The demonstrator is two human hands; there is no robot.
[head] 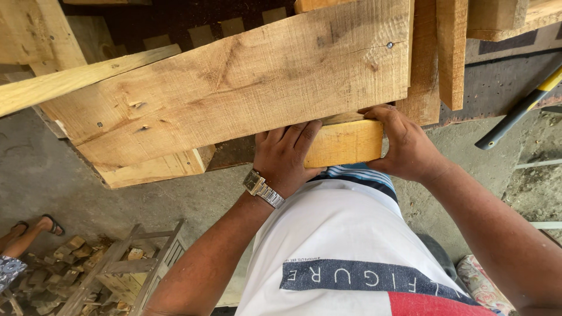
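A small yellowish wooden block (345, 143) sits under the edge of a wide rough plank (234, 88) of a wooden pallet-like frame. My left hand (284, 155), with a metal wristwatch on its wrist, grips the block's left end, fingers pressed against the plank's underside. My right hand (404, 143) wraps the block's right end, thumb on top near the plank. Both hands hold the block against the frame. A nail head (389, 44) shows near the plank's upper right corner.
A black-handled tool with a yellow band (521, 108) lies at the right on the concrete floor. More planks (452, 52) stand upright behind. A small wooden crate and wood offcuts (105, 263) lie lower left, beside another person's sandalled foot (50, 224).
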